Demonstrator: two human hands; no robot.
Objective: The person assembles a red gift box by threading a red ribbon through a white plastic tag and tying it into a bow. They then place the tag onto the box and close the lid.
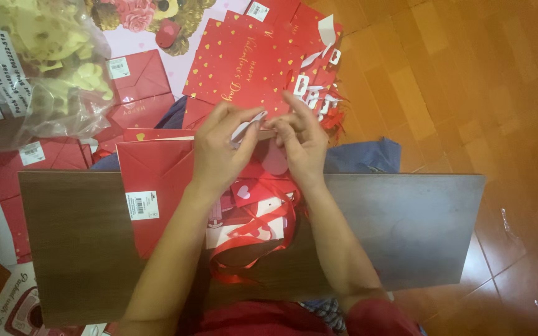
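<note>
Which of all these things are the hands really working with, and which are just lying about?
In hand:
- left hand and right hand pinch a small white paper strip
- red gift bag on the wooden board
- red ribbon

Lying about:
- stack of red gift bags
- plastic bag of yellow items
- peeled white strips
- blue cloth

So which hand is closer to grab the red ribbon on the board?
Probably the right hand: the red ribbon loops under its wrist on the board. The left hand is pinching a white strip.
</note>
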